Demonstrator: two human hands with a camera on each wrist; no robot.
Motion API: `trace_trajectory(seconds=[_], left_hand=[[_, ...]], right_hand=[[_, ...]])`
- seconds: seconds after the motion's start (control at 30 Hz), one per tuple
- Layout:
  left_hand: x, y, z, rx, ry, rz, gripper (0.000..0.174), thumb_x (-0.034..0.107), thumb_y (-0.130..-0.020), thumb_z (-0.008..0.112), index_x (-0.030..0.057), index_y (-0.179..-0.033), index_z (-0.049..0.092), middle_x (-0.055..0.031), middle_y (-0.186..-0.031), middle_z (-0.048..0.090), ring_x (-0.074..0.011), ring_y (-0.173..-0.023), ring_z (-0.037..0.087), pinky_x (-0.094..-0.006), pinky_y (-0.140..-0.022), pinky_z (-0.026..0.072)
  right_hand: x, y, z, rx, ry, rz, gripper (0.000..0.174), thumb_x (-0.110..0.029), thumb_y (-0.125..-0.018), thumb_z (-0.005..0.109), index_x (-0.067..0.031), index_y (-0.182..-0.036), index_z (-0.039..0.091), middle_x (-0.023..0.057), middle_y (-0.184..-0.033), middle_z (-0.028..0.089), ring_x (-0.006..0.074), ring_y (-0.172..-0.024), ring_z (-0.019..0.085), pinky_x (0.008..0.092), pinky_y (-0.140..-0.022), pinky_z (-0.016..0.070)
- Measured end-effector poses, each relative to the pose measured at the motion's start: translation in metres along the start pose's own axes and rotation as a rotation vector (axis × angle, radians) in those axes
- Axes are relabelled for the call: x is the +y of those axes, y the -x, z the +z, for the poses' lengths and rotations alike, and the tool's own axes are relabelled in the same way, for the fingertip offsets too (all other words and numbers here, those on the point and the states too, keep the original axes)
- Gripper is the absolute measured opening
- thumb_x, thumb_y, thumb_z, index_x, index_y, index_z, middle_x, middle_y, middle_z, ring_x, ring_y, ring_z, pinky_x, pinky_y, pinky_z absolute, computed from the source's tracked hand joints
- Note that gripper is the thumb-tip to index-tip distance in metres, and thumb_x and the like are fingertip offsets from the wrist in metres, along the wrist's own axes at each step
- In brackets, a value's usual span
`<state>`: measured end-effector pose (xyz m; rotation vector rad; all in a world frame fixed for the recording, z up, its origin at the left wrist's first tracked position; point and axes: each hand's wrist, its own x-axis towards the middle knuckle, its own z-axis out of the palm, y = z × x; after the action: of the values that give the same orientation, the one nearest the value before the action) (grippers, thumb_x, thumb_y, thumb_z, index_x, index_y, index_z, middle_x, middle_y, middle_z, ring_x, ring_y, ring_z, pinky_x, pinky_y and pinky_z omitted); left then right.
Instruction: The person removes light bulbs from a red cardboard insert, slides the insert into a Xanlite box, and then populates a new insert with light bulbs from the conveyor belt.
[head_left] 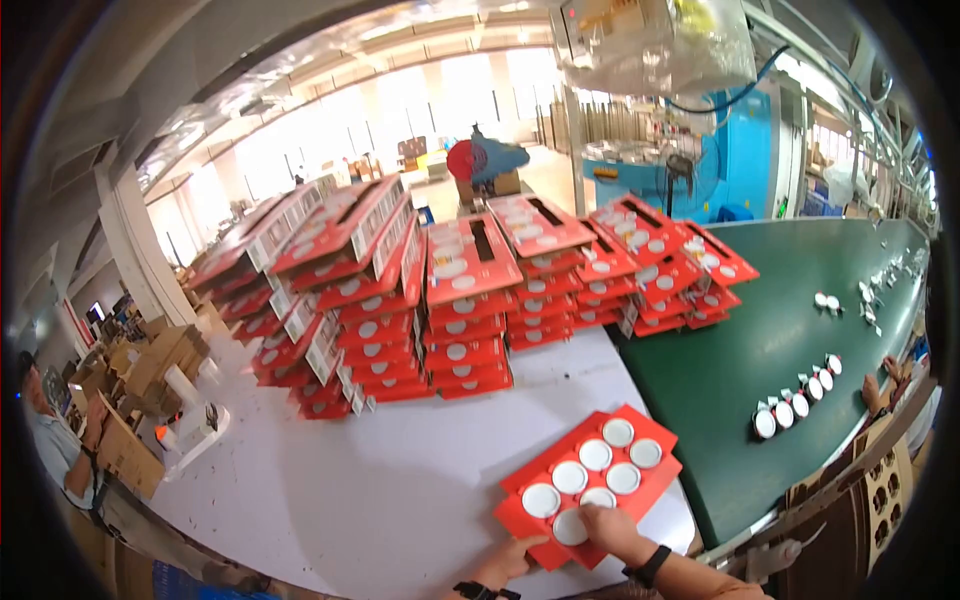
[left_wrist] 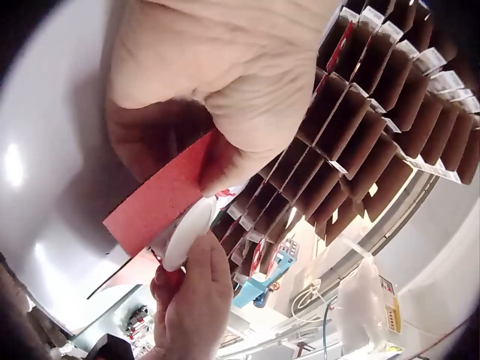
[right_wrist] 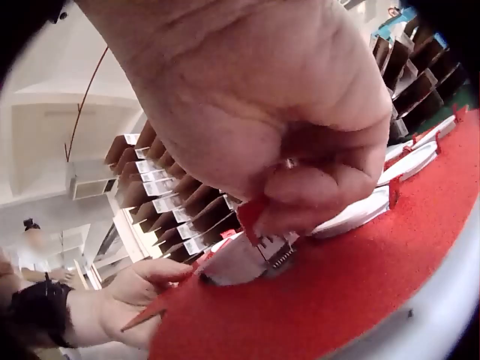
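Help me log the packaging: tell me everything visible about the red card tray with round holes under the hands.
The flat red cardboard tray looks thin and matt. It is rectangular, with two rows of four round openings, each holding a white round disc. It lies turned diagonally on the white table, near the table's front edge and beside the green conveyor belt. The left hand grips its near corner. The right hand pinches the nearest disc at its hole.

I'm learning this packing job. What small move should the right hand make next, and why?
Probably push the white disc down flat: the right hand pinches it at the red tray's nearest hole, the other discs already sit in theirs, and the left hand holds the tray edge.
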<state>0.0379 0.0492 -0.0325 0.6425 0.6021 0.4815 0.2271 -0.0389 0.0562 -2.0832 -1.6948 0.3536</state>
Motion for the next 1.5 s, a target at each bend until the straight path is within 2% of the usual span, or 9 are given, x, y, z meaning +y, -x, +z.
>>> trace_trajectory(seconds=[0.33,0.43,0.77,0.93,1.17,1.27,1.37,1.47,1.5], left_hand=[[0.015,0.001,0.004,-0.087,0.026,-0.182,0.047,0.005,-0.083,0.065,0.0103,-0.125,0.045,-0.0068,-0.12,0.056,-0.0243,-0.107,0.058,-0.0414,-0.081,0.0535],[0.013,-0.002,0.004,-0.111,-0.005,-0.101,0.047,0.005,-0.083,0.065,0.0098,-0.125,0.045,-0.0069,-0.121,0.056,-0.0243,-0.107,0.058,-0.0413,-0.083,0.0532],[0.005,-0.007,-0.002,-0.078,-0.002,-0.176,0.045,0.008,-0.083,0.065,0.0098,-0.124,0.047,-0.0066,-0.121,0.056,-0.023,-0.107,0.058,-0.0388,-0.089,0.0511],[0.01,-0.007,0.0,-0.104,-0.03,-0.201,0.046,0.01,-0.084,0.065,0.0101,-0.126,0.046,-0.0065,-0.121,0.056,-0.0228,-0.107,0.058,-0.0386,-0.088,0.0513],[0.011,-0.009,-0.002,-0.133,-0.066,-0.208,0.046,0.009,-0.084,0.064,0.0098,-0.126,0.045,-0.007,-0.121,0.056,-0.0234,-0.107,0.057,-0.0401,-0.088,0.0511],[0.008,-0.007,0.002,-0.121,-0.051,-0.156,0.047,0.007,-0.084,0.064,0.0094,-0.126,0.045,-0.0081,-0.122,0.055,-0.0241,-0.109,0.056,-0.0409,-0.09,0.0502],[-0.007,-0.022,-0.03,-0.119,-0.061,-0.147,0.047,0.006,-0.084,0.063,0.0086,-0.127,0.044,-0.009,-0.123,0.054,-0.0247,-0.11,0.055,-0.0405,-0.093,0.0492],[-0.023,-0.036,-0.053,-0.118,-0.044,-0.161,0.047,0.004,-0.084,0.062,0.0072,-0.127,0.044,-0.0094,-0.124,0.054,-0.0249,-0.111,0.055,-0.0392,-0.095,0.048],[-0.025,-0.038,-0.056,-0.118,-0.027,-0.143,0.047,0.004,-0.084,0.061,0.0065,-0.128,0.044,-0.0095,-0.124,0.054,-0.0249,-0.112,0.054,-0.0385,-0.095,0.0475]], right_hand=[[0.024,-0.016,0.005,-0.12,0.051,-0.259,0.023,-0.026,-0.091,0.047,-0.0058,-0.095,0.056,0.0149,-0.078,0.065,0.033,-0.067,0.064,0.0439,-0.056,0.0504],[0.005,-0.009,0.002,-0.152,0.287,-0.125,0.024,-0.028,-0.091,0.047,-0.0065,-0.1,0.053,0.0117,-0.068,0.063,0.0291,-0.059,0.064,0.0414,-0.049,0.0497],[0.011,0.015,0.008,-0.016,0.214,-0.117,0.026,-0.023,-0.089,0.047,-0.0041,-0.107,0.051,0.0122,-0.072,0.065,0.0308,-0.059,0.063,0.0431,-0.048,0.0489],[0.018,0.004,0.004,-0.068,0.323,-0.349,0.027,-0.016,-0.085,0.048,-0.0025,-0.109,0.051,0.0106,-0.071,0.065,0.0279,-0.055,0.063,0.0408,-0.044,0.0474],[0.008,0.003,0.005,-0.183,0.395,-0.318,0.029,-0.015,-0.084,0.047,-0.0036,-0.111,0.052,0.0068,-0.072,0.066,0.0248,-0.058,0.065,0.0373,-0.044,0.0485],[-0.001,0.01,-0.002,-0.208,0.438,-0.266,0.027,-0.015,-0.084,0.048,-0.0044,-0.108,0.053,0.0079,-0.078,0.066,0.0253,-0.058,0.065,0.0372,-0.045,0.049],[-0.001,0.015,-0.005,-0.073,0.453,-0.237,0.02,-0.017,-0.083,0.05,-0.0067,-0.099,0.057,0.0096,-0.087,0.065,0.025,-0.063,0.065,0.0352,-0.047,0.05],[0.011,0.026,0.0,-0.123,0.337,-0.353,0.027,-0.026,-0.082,0.058,-0.0123,-0.105,0.061,0.0083,-0.101,0.062,0.0247,-0.079,0.063,0.0374,-0.059,0.0501],[0.006,0.033,-0.004,0.013,0.231,-0.399,0.029,-0.029,-0.081,0.06,-0.0118,-0.104,0.063,0.0077,-0.099,0.063,0.0244,-0.081,0.061,0.0372,-0.062,0.05]])
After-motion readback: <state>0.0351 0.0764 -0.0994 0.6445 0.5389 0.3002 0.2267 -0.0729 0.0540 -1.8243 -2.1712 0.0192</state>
